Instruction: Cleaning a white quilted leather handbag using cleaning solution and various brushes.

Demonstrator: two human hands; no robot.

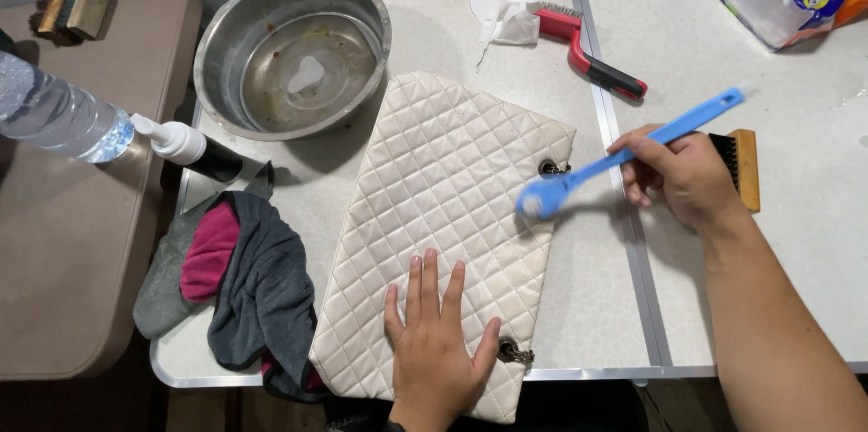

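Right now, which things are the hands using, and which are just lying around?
In use: quilted cream bag, under left hand; blue brush, in right hand.

Lying about: metal bowl, red brush, wooden brush, cloths, bottle.

1. Two bare hands show, the left hand (437,342) and the right hand (680,174), with no gloves and no rings that can be made out.
2. The right forearm is bare along its whole visible length, with no sleeve in view.
3. At the left wrist, by the bottom edge of the view, sits a narrow dark band; whether it is a watch or a strap cannot be told.
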